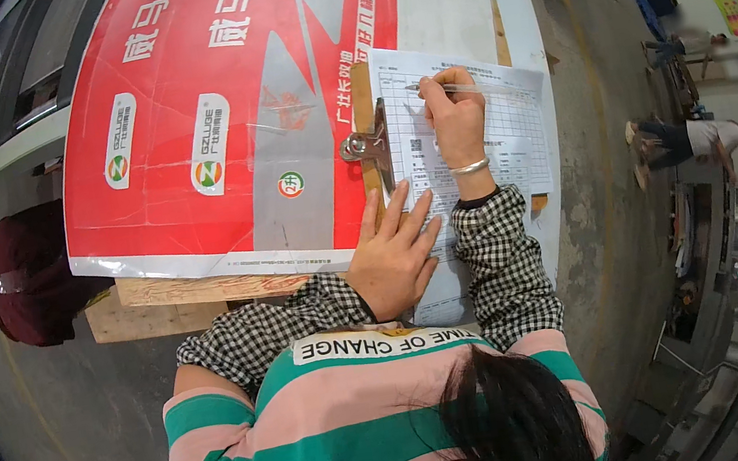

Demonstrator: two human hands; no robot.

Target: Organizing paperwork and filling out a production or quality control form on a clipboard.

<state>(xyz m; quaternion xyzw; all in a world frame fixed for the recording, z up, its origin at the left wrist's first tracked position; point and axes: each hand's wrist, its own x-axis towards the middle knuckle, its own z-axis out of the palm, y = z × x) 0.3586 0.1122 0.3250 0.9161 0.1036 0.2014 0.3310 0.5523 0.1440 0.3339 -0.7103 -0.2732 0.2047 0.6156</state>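
My right hand (457,117) is closed around a slim pen (466,85), its tip close to the upper left part of a printed form (522,136). Ruled rows and columns cover the form's sheet. A metal clip (375,145) grips the paper's left edge on a brown clipboard (371,182). My left hand (396,265) lies flat with spread fingers across the clipboard's lower left edge, fingertips on the paper. Checked sleeve covers are on both forearms, and a silvery bangle circles my right wrist.
A large red and grey printed sheet (176,154) covers the tabletop left of the clipboard. Wooden boards (196,288) show under its near edge. A dark maroon covered object (27,272) stands at the left. Two people (708,139) are in the background at the far right.
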